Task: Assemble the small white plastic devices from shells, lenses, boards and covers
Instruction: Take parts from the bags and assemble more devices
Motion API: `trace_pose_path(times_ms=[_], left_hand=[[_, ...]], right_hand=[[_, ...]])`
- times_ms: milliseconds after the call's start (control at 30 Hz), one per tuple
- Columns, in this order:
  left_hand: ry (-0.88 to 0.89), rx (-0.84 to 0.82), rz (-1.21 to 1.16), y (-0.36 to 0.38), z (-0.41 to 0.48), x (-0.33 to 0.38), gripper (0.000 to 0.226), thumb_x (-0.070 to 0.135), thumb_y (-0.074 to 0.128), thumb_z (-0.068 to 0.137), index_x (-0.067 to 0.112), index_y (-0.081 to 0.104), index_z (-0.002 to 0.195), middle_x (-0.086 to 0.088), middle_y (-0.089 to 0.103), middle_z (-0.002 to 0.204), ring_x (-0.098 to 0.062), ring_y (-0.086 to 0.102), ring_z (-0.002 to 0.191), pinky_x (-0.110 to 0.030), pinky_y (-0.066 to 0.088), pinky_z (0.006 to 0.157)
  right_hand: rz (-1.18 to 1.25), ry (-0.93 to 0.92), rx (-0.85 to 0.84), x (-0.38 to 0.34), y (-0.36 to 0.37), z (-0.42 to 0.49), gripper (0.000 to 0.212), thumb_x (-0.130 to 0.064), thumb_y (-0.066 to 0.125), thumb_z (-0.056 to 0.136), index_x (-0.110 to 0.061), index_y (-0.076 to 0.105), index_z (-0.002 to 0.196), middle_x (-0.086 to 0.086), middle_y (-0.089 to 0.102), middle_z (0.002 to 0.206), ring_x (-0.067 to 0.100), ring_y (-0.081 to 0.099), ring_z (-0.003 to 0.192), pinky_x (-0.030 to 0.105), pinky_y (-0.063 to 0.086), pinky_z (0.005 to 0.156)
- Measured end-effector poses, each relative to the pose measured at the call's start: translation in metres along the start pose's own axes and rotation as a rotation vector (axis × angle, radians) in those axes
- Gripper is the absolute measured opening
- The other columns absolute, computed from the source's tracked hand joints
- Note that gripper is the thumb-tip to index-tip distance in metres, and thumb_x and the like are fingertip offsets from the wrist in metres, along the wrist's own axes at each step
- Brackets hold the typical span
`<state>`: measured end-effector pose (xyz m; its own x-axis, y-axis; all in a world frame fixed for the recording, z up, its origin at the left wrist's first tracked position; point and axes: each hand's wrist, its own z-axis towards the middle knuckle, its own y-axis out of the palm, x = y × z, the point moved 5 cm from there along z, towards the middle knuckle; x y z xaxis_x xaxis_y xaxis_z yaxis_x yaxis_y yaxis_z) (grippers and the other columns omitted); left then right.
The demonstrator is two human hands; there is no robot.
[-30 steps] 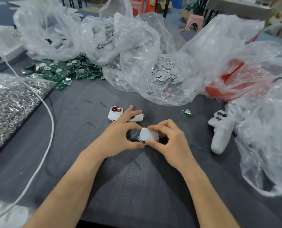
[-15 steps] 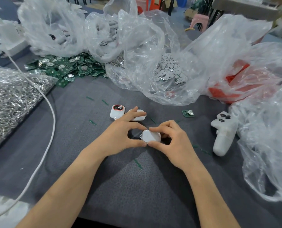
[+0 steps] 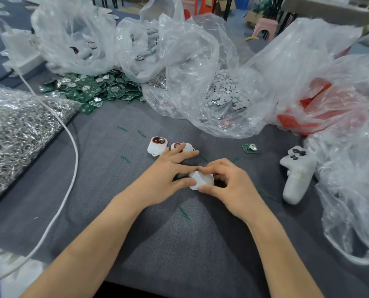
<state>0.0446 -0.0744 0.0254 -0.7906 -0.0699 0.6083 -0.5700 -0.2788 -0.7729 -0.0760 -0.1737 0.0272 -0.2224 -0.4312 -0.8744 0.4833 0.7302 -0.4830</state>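
1. At the middle of the grey table [image 3: 179,244], the left hand [image 3: 168,179] pinches a white device [image 3: 201,179] between thumb and forefinger. The right hand [image 3: 228,186] curls its fingers round the opposite side.
2. Only a plain white surface of the device shows; fingers cover its edges.
3. Just beyond lie a red-ringed device [image 3: 157,145] and a second device [image 3: 182,147], the latter partly hidden under the left hand's outstretched fingers.
4. Markings on the loose green board [image 3: 250,148] and the board pile [image 3: 97,89] are too small to read.
5. The red contents of a clear bag [image 3: 321,108] at right cannot be made out.
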Motion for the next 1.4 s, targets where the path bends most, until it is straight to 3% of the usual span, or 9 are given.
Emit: trace_pose_path(times_ms=[433,567,633,700,767,833,1033,1167,1400], left_hand=[[0.016,0.048,0.028,0.003,-0.002,0.001,0.035,0.03,0.068,0.088,0.023,0.066,0.121,0.009,0.04,0.148,-0.009,0.009,0.146,-0.032,-0.005,0.117],[0.02,0.091,-0.111,0.001,-0.003,0.006,0.024,0.017,0.074,0.083,0.01,0.068,0.105,0.008,0.046,0.139,-0.009,0.024,0.142,-0.024,0.011,0.117],[0.016,0.104,-0.172,0.001,-0.003,0.009,0.02,0.011,0.072,0.084,0.008,0.067,0.103,0.005,0.057,0.125,-0.011,0.048,0.124,-0.025,0.034,0.107],[-0.044,0.135,-0.246,0.003,-0.003,0.013,0.015,0.009,0.067,0.087,0.01,0.065,0.102,0.001,0.066,0.105,-0.015,0.06,0.098,-0.036,0.047,0.089],[-0.108,0.202,-0.336,0.004,-0.001,0.015,0.01,0.011,0.063,0.09,0.013,0.064,0.1,-0.003,0.069,0.092,-0.02,0.064,0.085,-0.042,0.05,0.08],[-0.151,0.296,-0.438,0.007,0.003,0.019,0.007,0.013,0.061,0.092,0.017,0.065,0.097,0.003,0.071,0.087,-0.013,0.066,0.084,-0.034,0.053,0.077],[-0.267,0.384,-0.813,0.027,0.01,0.024,0.015,0.006,0.055,0.095,0.017,0.064,0.091,-0.007,0.07,0.092,-0.023,0.071,0.085,-0.033,0.06,0.068],[-0.304,0.345,-0.84,0.03,0.009,0.017,0.011,0.005,0.055,0.095,0.009,0.065,0.098,-0.008,0.071,0.093,-0.025,0.071,0.086,-0.033,0.06,0.07],[-0.25,0.36,-0.762,0.023,0.007,0.02,0.014,0.001,0.059,0.091,0.012,0.067,0.095,0.001,0.074,0.095,-0.009,0.07,0.089,-0.022,0.053,0.081]], right_hand=[[0.083,-0.006,-0.025,0.004,0.0,-0.009,0.036,-0.004,0.079,0.074,-0.023,0.068,0.102,-0.013,0.066,0.104,0.002,0.063,0.099,0.014,0.047,0.087],[0.017,-0.061,0.021,0.002,0.002,-0.013,0.036,-0.005,0.078,0.075,-0.026,0.065,0.101,-0.011,0.065,0.104,0.007,0.062,0.098,0.022,0.049,0.087],[0.008,-0.087,0.042,-0.001,0.003,-0.013,0.035,-0.005,0.075,0.077,-0.031,0.064,0.098,-0.009,0.068,0.1,0.01,0.064,0.095,0.024,0.051,0.084],[0.091,-0.107,0.082,-0.003,0.0,-0.013,0.034,-0.001,0.072,0.08,-0.031,0.067,0.093,-0.007,0.07,0.095,0.01,0.066,0.091,0.023,0.052,0.08],[0.195,-0.103,0.127,-0.003,-0.003,-0.013,0.035,0.004,0.071,0.08,-0.03,0.068,0.09,-0.006,0.072,0.091,0.01,0.068,0.088,0.02,0.052,0.076],[0.265,-0.1,0.184,-0.004,-0.007,-0.013,0.036,0.006,0.071,0.078,-0.029,0.069,0.09,-0.004,0.072,0.089,0.011,0.069,0.086,0.021,0.053,0.074],[0.374,-0.096,0.283,-0.001,-0.017,-0.014,0.026,-0.004,0.063,0.089,-0.025,0.072,0.101,-0.002,0.074,0.093,0.015,0.07,0.089,0.028,0.057,0.079],[0.376,-0.027,0.304,0.007,-0.014,-0.012,0.021,-0.003,0.063,0.089,-0.02,0.072,0.1,0.002,0.073,0.093,0.021,0.069,0.092,0.046,0.057,0.083],[0.5,-0.041,0.285,0.005,-0.011,-0.011,0.019,0.005,0.062,0.087,-0.008,0.072,0.097,0.009,0.073,0.097,0.026,0.07,0.095,0.033,0.058,0.078]])
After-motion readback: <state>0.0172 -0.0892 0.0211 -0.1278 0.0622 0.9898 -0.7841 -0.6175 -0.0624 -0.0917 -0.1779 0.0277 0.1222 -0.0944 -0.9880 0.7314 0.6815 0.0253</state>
